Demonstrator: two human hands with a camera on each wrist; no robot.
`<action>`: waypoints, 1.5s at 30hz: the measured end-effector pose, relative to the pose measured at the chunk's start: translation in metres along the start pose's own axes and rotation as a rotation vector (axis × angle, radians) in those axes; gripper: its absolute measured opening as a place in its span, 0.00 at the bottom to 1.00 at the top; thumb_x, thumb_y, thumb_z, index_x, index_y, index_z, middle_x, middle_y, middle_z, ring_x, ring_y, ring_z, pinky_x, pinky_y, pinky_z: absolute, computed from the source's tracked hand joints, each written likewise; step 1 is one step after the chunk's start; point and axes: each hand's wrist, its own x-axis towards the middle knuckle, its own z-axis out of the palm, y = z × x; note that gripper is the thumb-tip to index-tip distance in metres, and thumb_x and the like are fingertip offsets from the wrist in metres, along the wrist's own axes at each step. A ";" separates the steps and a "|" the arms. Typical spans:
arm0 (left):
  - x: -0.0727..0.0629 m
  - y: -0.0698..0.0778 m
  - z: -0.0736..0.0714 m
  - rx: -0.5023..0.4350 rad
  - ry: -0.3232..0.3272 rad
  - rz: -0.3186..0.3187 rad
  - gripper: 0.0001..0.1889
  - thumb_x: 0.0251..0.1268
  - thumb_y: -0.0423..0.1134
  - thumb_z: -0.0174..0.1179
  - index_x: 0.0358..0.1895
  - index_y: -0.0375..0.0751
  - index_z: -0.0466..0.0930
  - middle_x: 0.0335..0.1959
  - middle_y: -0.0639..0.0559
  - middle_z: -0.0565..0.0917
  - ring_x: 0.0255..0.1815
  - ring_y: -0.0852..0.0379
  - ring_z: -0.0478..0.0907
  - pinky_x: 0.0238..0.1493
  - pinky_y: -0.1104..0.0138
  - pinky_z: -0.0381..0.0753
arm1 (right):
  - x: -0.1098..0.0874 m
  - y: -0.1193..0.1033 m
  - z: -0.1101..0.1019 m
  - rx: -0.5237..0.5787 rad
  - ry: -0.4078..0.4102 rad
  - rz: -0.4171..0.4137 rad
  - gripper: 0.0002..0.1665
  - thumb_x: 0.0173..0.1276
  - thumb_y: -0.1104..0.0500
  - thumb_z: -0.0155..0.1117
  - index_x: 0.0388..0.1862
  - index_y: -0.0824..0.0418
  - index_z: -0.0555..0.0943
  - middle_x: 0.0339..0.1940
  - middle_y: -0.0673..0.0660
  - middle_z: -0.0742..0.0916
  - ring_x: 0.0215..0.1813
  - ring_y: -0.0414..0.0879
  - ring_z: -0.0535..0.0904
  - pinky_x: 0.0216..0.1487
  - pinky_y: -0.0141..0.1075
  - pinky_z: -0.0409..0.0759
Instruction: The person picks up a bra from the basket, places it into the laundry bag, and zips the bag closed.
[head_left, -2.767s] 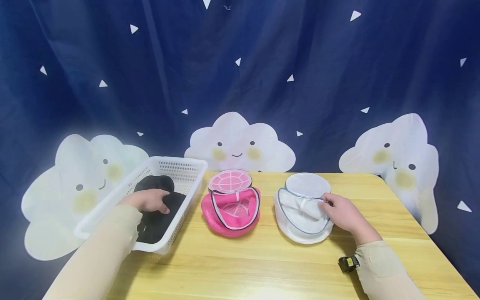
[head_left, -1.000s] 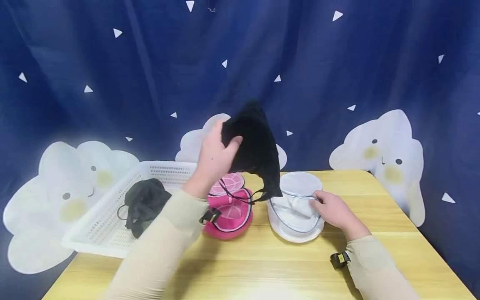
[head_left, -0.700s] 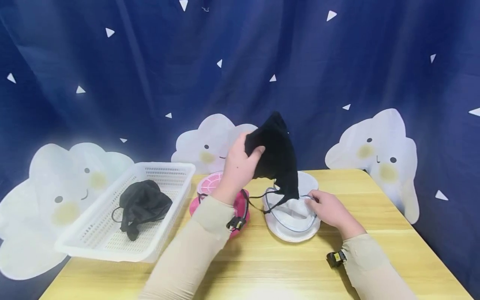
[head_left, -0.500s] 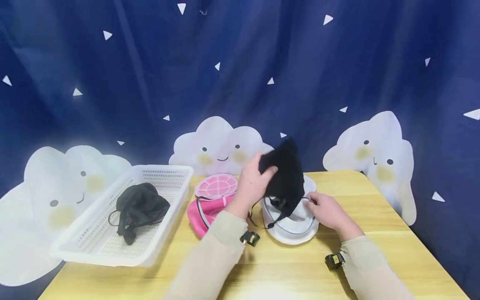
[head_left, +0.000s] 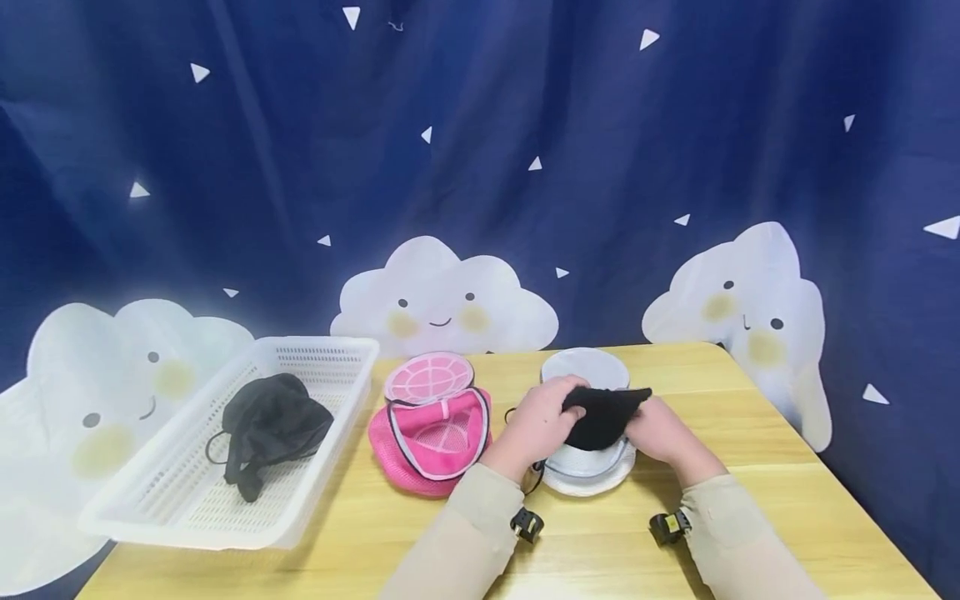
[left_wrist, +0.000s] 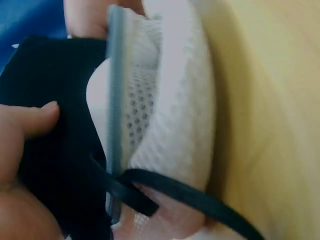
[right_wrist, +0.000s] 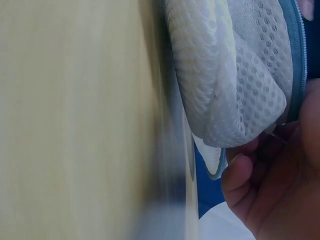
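Observation:
My left hand [head_left: 542,422] grips a folded black bra [head_left: 602,419], with the thumb on top of its fabric. The bra lies over the unzipped opening of a white mesh laundry bag [head_left: 588,484]. One thin black strap [left_wrist: 192,194] dangles outside the bag's wall in the left wrist view. At the bag's right side, my right hand [head_left: 663,432] pinches its zippered rim [right_wrist: 296,60], fingers curled behind the mesh. The bag's round lid [head_left: 585,367] is folded back. Most of the bag's inside is hidden by the bra and my hands.
A pink mesh laundry bag [head_left: 392,457] stands unzipped to the left, lid tipped back. Farther left, a white plastic basket [head_left: 330,471] holds another black garment [head_left: 273,423] with a thin loop. A dark blue curtain [head_left: 480,108] hangs behind the wooden table [head_left: 600,554].
My left hand took the black bra out of the basket, carried it right past the pink bag and lowered it to the white bag's opening. My right hand stays at the white bag's rim.

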 end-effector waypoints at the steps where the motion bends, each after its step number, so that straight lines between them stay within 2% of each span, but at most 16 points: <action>1: 0.000 0.000 0.002 0.017 -0.031 0.009 0.15 0.72 0.36 0.61 0.60 0.48 0.79 0.55 0.55 0.83 0.59 0.60 0.78 0.63 0.66 0.73 | 0.000 0.001 -0.001 0.001 0.003 -0.014 0.07 0.72 0.63 0.60 0.41 0.60 0.85 0.38 0.55 0.88 0.44 0.54 0.83 0.51 0.53 0.79; 3: -0.001 0.000 0.006 0.039 -0.082 0.002 0.16 0.73 0.38 0.61 0.60 0.49 0.78 0.54 0.57 0.84 0.58 0.62 0.79 0.62 0.67 0.74 | -0.001 0.001 -0.004 0.011 -0.001 -0.029 0.05 0.72 0.61 0.61 0.36 0.55 0.83 0.33 0.49 0.86 0.40 0.48 0.81 0.47 0.48 0.79; 6: -0.002 -0.001 0.013 0.052 -0.148 -0.057 0.19 0.74 0.41 0.60 0.65 0.46 0.74 0.56 0.55 0.83 0.59 0.61 0.79 0.62 0.66 0.75 | -0.002 0.000 -0.008 0.050 -0.024 -0.017 0.05 0.73 0.58 0.62 0.35 0.52 0.82 0.31 0.45 0.84 0.37 0.44 0.78 0.43 0.43 0.77; 10: -0.004 -0.002 0.019 0.088 -0.196 -0.128 0.26 0.75 0.45 0.58 0.72 0.41 0.69 0.63 0.50 0.80 0.65 0.56 0.76 0.66 0.63 0.72 | -0.003 -0.005 -0.013 0.186 -0.060 0.058 0.06 0.74 0.58 0.60 0.37 0.56 0.82 0.28 0.49 0.82 0.30 0.45 0.78 0.34 0.39 0.77; 13: -0.006 -0.001 0.022 0.131 -0.194 -0.121 0.24 0.76 0.44 0.58 0.70 0.39 0.71 0.62 0.48 0.81 0.65 0.55 0.76 0.66 0.63 0.72 | -0.003 -0.010 -0.016 0.318 -0.071 0.119 0.07 0.69 0.68 0.55 0.37 0.60 0.80 0.24 0.52 0.79 0.23 0.46 0.74 0.25 0.37 0.75; 16: -0.009 -0.002 0.025 0.214 -0.189 -0.082 0.16 0.75 0.42 0.58 0.59 0.39 0.78 0.52 0.48 0.85 0.58 0.54 0.81 0.60 0.63 0.77 | -0.004 -0.015 -0.018 0.411 -0.072 0.135 0.08 0.70 0.71 0.53 0.37 0.63 0.79 0.22 0.52 0.76 0.20 0.44 0.71 0.22 0.35 0.71; 21: -0.013 -0.002 0.029 0.321 -0.202 -0.054 0.08 0.72 0.41 0.60 0.44 0.40 0.81 0.39 0.49 0.87 0.47 0.54 0.85 0.49 0.63 0.81 | -0.005 -0.021 -0.022 0.459 -0.047 0.107 0.07 0.77 0.63 0.57 0.39 0.65 0.79 0.24 0.53 0.75 0.23 0.43 0.71 0.25 0.36 0.74; 26: -0.014 -0.005 0.032 0.377 -0.223 -0.099 0.09 0.68 0.46 0.64 0.40 0.44 0.83 0.37 0.53 0.87 0.45 0.55 0.85 0.47 0.63 0.81 | -0.004 -0.023 -0.027 0.460 -0.026 0.062 0.09 0.78 0.59 0.58 0.41 0.65 0.79 0.28 0.55 0.78 0.26 0.43 0.74 0.28 0.38 0.77; 30: -0.012 -0.007 0.032 0.387 -0.187 -0.173 0.16 0.61 0.52 0.69 0.44 0.46 0.85 0.42 0.54 0.88 0.48 0.54 0.84 0.48 0.62 0.81 | -0.002 -0.022 -0.029 0.487 -0.024 0.026 0.10 0.78 0.59 0.58 0.42 0.66 0.79 0.29 0.56 0.80 0.27 0.43 0.74 0.27 0.37 0.76; 33: -0.011 -0.004 0.029 0.352 -0.151 -0.224 0.26 0.56 0.55 0.72 0.54 0.45 0.81 0.47 0.52 0.87 0.52 0.54 0.83 0.52 0.62 0.80 | 0.000 -0.019 -0.029 0.515 -0.041 0.030 0.11 0.79 0.59 0.57 0.42 0.67 0.79 0.29 0.56 0.79 0.27 0.44 0.74 0.27 0.38 0.76; 37: -0.010 0.001 0.018 0.263 -0.118 -0.219 0.35 0.57 0.54 0.73 0.66 0.45 0.72 0.58 0.52 0.82 0.60 0.55 0.78 0.61 0.61 0.76 | 0.000 -0.015 -0.029 0.541 -0.037 0.079 0.13 0.80 0.58 0.55 0.45 0.69 0.78 0.30 0.55 0.79 0.28 0.43 0.74 0.29 0.39 0.77; 41: -0.011 0.003 -0.001 0.217 -0.088 -0.168 0.34 0.60 0.49 0.71 0.69 0.49 0.70 0.65 0.52 0.76 0.65 0.56 0.74 0.64 0.60 0.74 | -0.001 -0.009 -0.029 0.531 0.002 0.136 0.14 0.80 0.57 0.55 0.47 0.70 0.77 0.30 0.54 0.78 0.29 0.43 0.74 0.29 0.38 0.77; 45: -0.012 -0.003 -0.017 0.198 -0.050 -0.157 0.30 0.62 0.48 0.70 0.67 0.51 0.73 0.61 0.53 0.77 0.59 0.55 0.77 0.61 0.59 0.76 | -0.001 -0.006 -0.031 0.500 0.019 0.165 0.15 0.80 0.56 0.56 0.46 0.69 0.77 0.30 0.55 0.78 0.30 0.43 0.73 0.30 0.38 0.77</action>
